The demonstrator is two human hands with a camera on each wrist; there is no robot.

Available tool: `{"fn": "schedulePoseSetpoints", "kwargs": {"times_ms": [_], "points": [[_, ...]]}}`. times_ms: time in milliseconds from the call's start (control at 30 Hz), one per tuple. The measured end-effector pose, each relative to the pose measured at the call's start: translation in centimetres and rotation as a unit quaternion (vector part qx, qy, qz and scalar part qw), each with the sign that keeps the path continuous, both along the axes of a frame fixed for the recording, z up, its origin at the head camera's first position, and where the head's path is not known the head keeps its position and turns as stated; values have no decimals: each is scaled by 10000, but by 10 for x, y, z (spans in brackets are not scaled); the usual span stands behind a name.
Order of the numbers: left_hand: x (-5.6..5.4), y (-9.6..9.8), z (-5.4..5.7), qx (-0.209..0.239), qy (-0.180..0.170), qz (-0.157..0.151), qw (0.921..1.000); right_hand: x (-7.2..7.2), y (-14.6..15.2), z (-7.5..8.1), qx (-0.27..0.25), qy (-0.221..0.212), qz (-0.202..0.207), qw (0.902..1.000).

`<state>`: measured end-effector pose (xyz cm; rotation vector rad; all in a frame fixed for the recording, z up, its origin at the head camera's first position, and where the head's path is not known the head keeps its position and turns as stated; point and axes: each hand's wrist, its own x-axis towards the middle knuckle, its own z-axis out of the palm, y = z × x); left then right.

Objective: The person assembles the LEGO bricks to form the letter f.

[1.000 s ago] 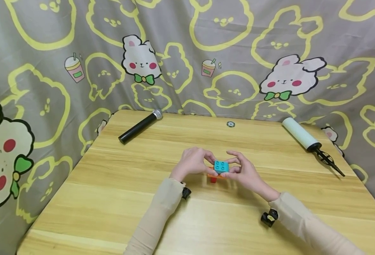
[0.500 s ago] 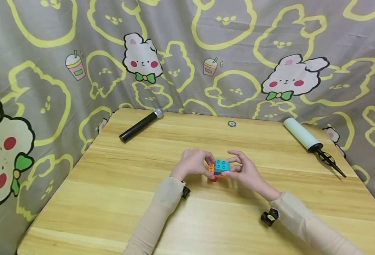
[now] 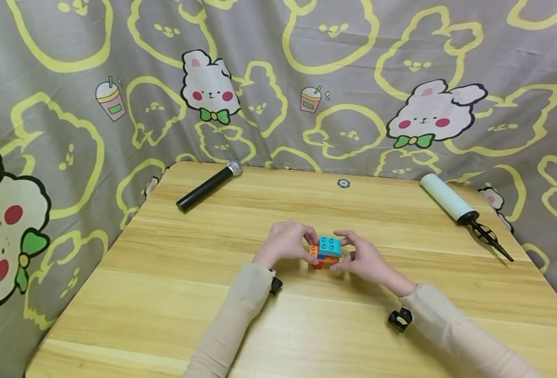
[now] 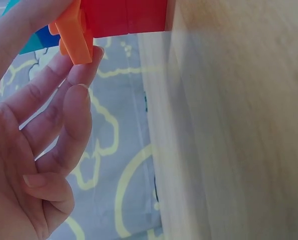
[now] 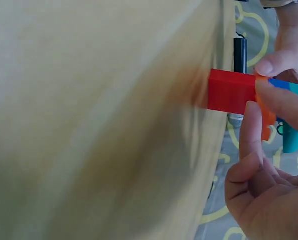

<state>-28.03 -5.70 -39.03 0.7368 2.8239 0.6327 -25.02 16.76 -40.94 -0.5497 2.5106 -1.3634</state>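
Note:
A small stack of toy building bricks stands on the table between both hands. It has a teal brick on top, a blue piece and an orange piece under it, and a red base. My left hand pinches the orange piece at the stack's left side between thumb and fingers. Around the right side, my right hand has its thumb and index finger spread apart, slightly off the bricks in the head view. Its fingertips overlap the stack in the right wrist view, so contact is unclear there.
A black microphone lies at the back left of the wooden table. Near the back edge is a small round chip. A pale hand pump with a black end lies at the right. A patterned curtain hangs behind.
The right thumb and fingers have loosened and drawn slightly away from the stack, baring its orange edge. The left fingers shifted, showing more of the orange piece, and still hold it.

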Motion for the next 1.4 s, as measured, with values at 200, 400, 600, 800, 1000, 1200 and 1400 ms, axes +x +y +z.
{"fn": "schedulePoseSetpoints", "kwargs": {"times_ms": [200,400,600,800,1000,1200,1400], "points": [[-4,6,1,-59,81,-49,9999,1,6,-4,-104,40,-117,9999],[-7,13,1,-116,272,-21,9996,-1,14,-4,84,372,-295,9988],[-10,18,-2,135,476,32,9988,-8,23,-6,-231,55,-741,9970],[-12,16,-5,300,679,197,9970,-18,23,-5,-847,-875,-1224,9850],[-16,19,-4,170,984,367,9943,-31,19,4,-845,-459,-1453,9847],[-27,31,-6,-32,946,349,9949,-43,23,10,-677,-407,-1606,9839],[-48,43,-4,-242,785,236,9963,-54,32,9,-268,-415,-1688,9844]]}}
